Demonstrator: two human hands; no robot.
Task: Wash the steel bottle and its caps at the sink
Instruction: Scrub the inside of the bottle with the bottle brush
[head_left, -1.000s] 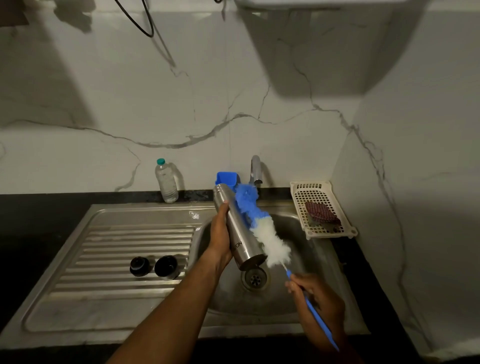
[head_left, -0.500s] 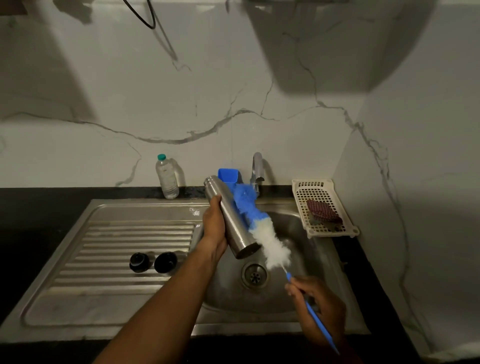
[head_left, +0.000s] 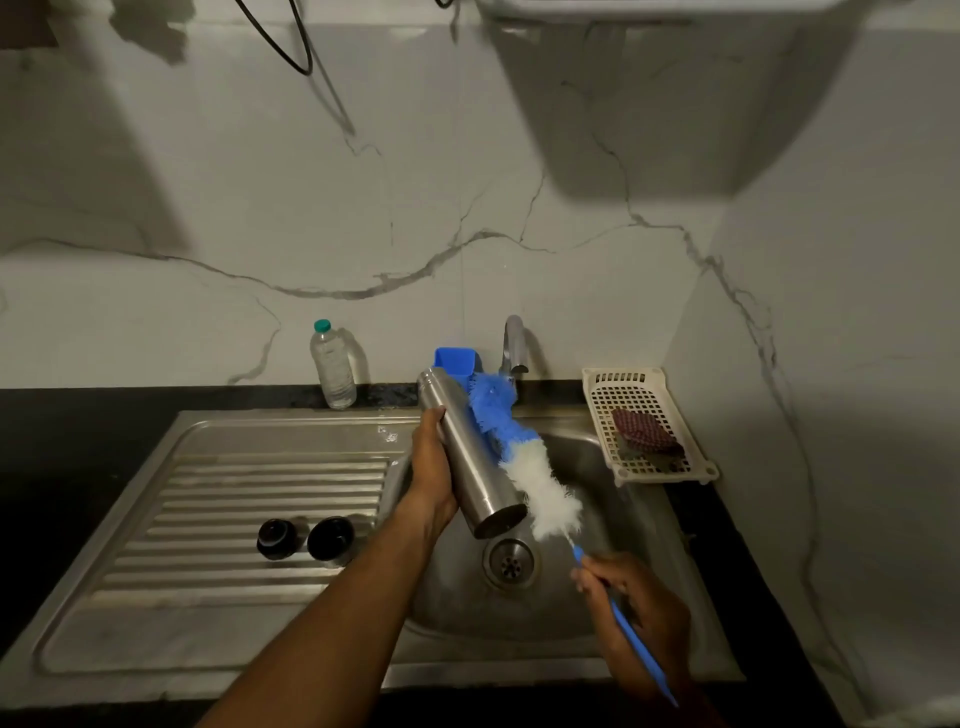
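My left hand (head_left: 432, 470) grips the steel bottle (head_left: 470, 454) around its middle, holding it tilted over the sink basin (head_left: 613, 587) with its base toward me and its neck toward the wall. My right hand (head_left: 636, 608) holds the blue handle of a long bottle brush (head_left: 524, 462). The brush's blue and white bristles lie along the bottle's right side, outside it. Two dark caps (head_left: 278, 538) (head_left: 331, 538) stand side by side on the ribbed drainboard (head_left: 208, 509) to the left.
A tap (head_left: 514, 345) rises behind the basin with a blue holder (head_left: 454, 359) beside it. A small plastic water bottle (head_left: 332, 366) stands against the marble wall. A white basket (head_left: 647, 426) holding a scrub pad sits on the right counter. The drain (head_left: 510, 564) lies below the bottle.
The bottle has risen a little and tipped flatter, its neck swinging left toward the wall. The brush stays against its right side, shifted slightly along it.
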